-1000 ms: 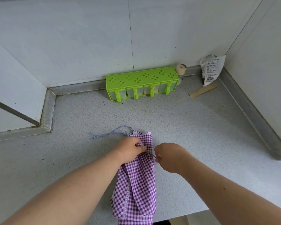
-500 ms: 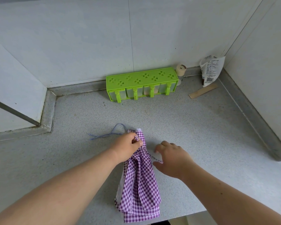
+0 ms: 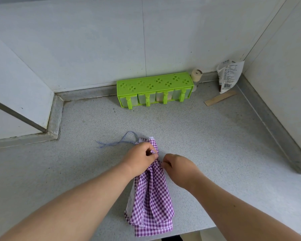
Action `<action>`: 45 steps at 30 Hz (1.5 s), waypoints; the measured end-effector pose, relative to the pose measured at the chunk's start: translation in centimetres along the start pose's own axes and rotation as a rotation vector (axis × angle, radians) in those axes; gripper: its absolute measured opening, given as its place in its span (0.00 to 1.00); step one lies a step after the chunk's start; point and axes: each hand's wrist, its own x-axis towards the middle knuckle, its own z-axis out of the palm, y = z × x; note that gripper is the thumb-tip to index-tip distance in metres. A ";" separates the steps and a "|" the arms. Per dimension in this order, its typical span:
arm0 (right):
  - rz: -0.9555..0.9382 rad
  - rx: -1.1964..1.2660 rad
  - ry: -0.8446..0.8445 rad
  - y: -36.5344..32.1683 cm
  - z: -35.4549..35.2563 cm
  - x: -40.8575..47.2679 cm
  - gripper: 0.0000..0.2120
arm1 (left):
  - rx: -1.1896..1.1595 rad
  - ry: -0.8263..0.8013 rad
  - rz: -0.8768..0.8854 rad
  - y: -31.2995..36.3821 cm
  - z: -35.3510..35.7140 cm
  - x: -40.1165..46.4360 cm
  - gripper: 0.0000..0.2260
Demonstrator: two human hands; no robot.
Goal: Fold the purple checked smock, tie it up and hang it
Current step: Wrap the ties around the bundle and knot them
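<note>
On counter (image 3: 215,153), left hand (image 3: 140,158) bunching smock (image 3: 151,197)

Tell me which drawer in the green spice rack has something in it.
The third drawer from the left of the green spice rack: pale orange powder shows through its front, while the other three look empty.

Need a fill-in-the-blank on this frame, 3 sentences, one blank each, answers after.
1. The left hand grips the gathered top of the purple checked ____.
2. The spice rack against the back wall is ____ in colour.
3. The loose blue-grey tie string trails to the ____ of the left hand on the counter.
The right hand pinches at the fabric beside it.

Answers: smock; green; left
</note>
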 end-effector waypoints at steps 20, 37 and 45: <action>0.367 1.130 -0.031 0.3 -0.1 0.9 0.11 | -0.116 -0.075 -0.069 -0.5 0.1 0.0 0.02; 0.200 0.853 0.129 -1.8 1.0 0.7 0.07 | -0.120 -0.005 -0.114 0.2 0.5 0.5 0.04; 0.229 0.866 0.209 -1.9 1.4 0.9 0.08 | -0.103 -0.052 -0.081 0.2 0.5 0.6 0.09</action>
